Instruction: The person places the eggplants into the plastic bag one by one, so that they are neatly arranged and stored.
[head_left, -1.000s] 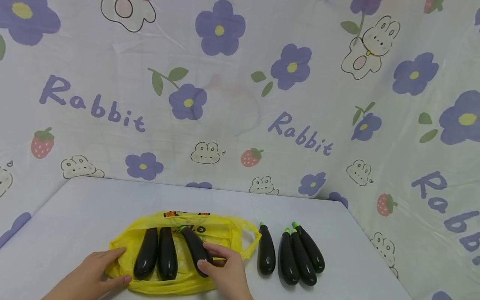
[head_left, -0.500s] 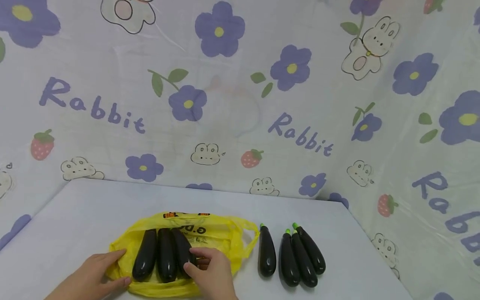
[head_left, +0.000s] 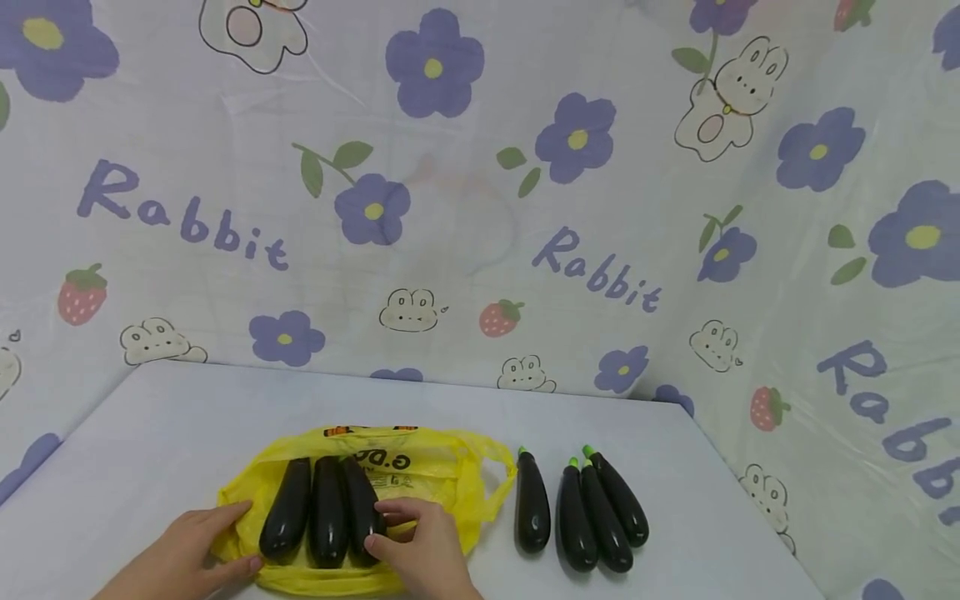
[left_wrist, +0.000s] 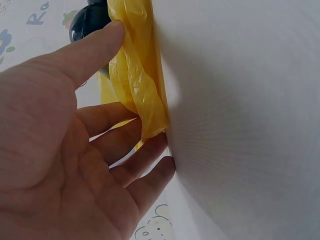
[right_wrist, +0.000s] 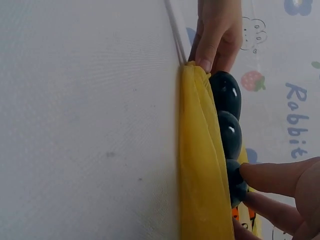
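Note:
A yellow plastic bag [head_left: 442, 479] lies spread with its mouth toward me. Three dark eggplants rest side by side in it: the left one [head_left: 286, 512], the middle one [head_left: 328, 517] and the right one [head_left: 362, 504]. My right hand [head_left: 423, 542] grips the lower end of the right eggplant, thumb on one side and fingers on the other, as the right wrist view shows on that eggplant [right_wrist: 235, 177]. My left hand [head_left: 187, 550] holds the bag's left edge; in the left wrist view its thumb lies on the yellow plastic [left_wrist: 135, 75] with the fingers behind.
Right of the bag, one eggplant [head_left: 533, 504] lies alone on the white table [head_left: 697, 533]. Beside it several more lie in a cluster [head_left: 592, 517], their green stems pointing away. A bag handle loop [head_left: 498, 483] reaches toward the single one. A printed cloth [head_left: 465, 250] hangs behind.
My right hand has moved left with its eggplant, bringing it from a slant to lie against the middle one. The two other eggplants shifted slightly left. My left hand stays at the bag's edge.

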